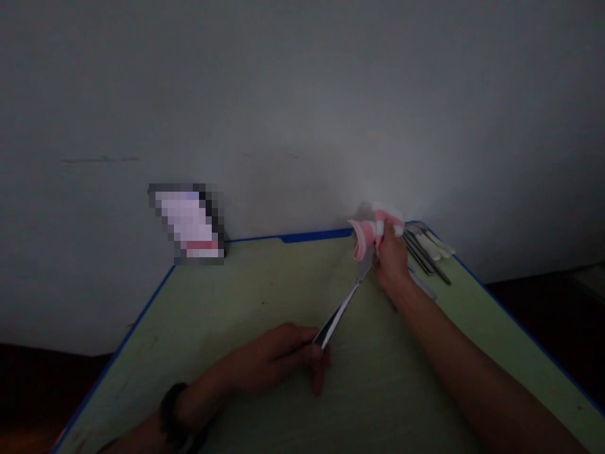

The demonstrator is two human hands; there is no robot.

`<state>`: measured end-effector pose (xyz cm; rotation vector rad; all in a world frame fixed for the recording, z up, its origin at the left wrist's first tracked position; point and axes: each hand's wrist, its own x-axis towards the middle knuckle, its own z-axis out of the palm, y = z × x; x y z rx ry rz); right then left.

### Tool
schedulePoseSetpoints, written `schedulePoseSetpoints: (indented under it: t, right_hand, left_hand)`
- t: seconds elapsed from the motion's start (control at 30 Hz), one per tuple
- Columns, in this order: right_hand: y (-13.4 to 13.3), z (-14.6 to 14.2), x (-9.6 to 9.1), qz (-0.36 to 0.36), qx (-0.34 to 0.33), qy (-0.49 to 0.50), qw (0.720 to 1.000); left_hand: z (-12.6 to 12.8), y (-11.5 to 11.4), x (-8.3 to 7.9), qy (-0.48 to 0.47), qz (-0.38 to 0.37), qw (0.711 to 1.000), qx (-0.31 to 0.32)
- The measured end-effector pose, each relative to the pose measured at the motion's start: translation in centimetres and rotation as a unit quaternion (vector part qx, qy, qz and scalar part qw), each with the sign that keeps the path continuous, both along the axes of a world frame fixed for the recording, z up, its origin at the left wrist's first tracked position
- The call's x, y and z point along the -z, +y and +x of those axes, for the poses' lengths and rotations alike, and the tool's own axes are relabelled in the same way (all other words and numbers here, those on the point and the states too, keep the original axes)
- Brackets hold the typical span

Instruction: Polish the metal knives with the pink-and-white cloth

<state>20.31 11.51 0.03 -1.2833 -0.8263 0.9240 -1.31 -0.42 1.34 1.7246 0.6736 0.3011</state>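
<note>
My left hand (295, 353) is closed around the near end of a long metal utensil (338, 315). This utensil slants up and away over the table, with a dark strip and a bright edge along its handle. Its far end widens and is partly hidden by a pink and white cloth (363, 238), so I cannot tell its exact kind. My right hand (392, 255) grips the cloth at that far end, near the table's back edge. Just right of this hand lie several pieces of cutlery (425, 249), some metal and some with pale handles.
A pale green table (246, 284) with a blue rim stands against a grey wall (293, 113). At its back left corner a phone-like device (189, 221), blurred by pixels, leans with a bright screen. Dark floor shows beyond both sides of the table.
</note>
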Motion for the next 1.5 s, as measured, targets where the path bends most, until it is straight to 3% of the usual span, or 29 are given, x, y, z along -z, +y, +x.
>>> schedulePoseSetpoints:
  t: [0.1, 0.27, 0.43, 0.7, 0.97, 1.13, 1.33, 1.5]
  right_hand:
    - [-1.5, -1.8, 0.0, 0.0, 0.003, -0.029, 1.0]
    - [-5.3, -6.1, 0.5, -0.009, -0.098, -0.112, 0.989]
    - [-7.8, -8.4, 0.6, -0.024, -0.158, -0.054, 0.986]
    - [-10.6, -10.2, -1.0, -0.074, -0.181, 0.023, 0.98]
    - [-11.7, -10.8, -0.8, -0.118, -0.178, 0.096, 0.972]
    - [-11.3, -10.9, -0.3, -0.124, -0.171, 0.094, 0.973]
    - [-10.9, -10.9, 0.0, -0.099, -0.183, 0.103, 0.973]
    - [-9.5, -10.1, -0.8, -0.078, -0.146, 0.081, 0.983]
  left_hand:
    - [0.2, 0.0, 0.7, 0.022, 0.026, 0.998, -0.054]
    - [0.0, 0.1, 1.4, 0.021, 0.028, 0.993, -0.109]
    - [0.1, 0.4, 1.9, -0.021, 0.046, 0.986, -0.158]
    - [0.6, 0.4, 2.3, -0.054, 0.068, 0.955, -0.284]
    - [0.6, 0.2, 2.1, -0.109, -0.014, 0.952, -0.285]
    - [0.9, 0.7, 2.6, -0.16, -0.102, 0.928, -0.32]
    - [0.6, 1.1, 2.8, -0.109, -0.04, 0.94, -0.321]
    - [0.6, 0.7, 2.1, 0.017, 0.088, 0.96, -0.267]
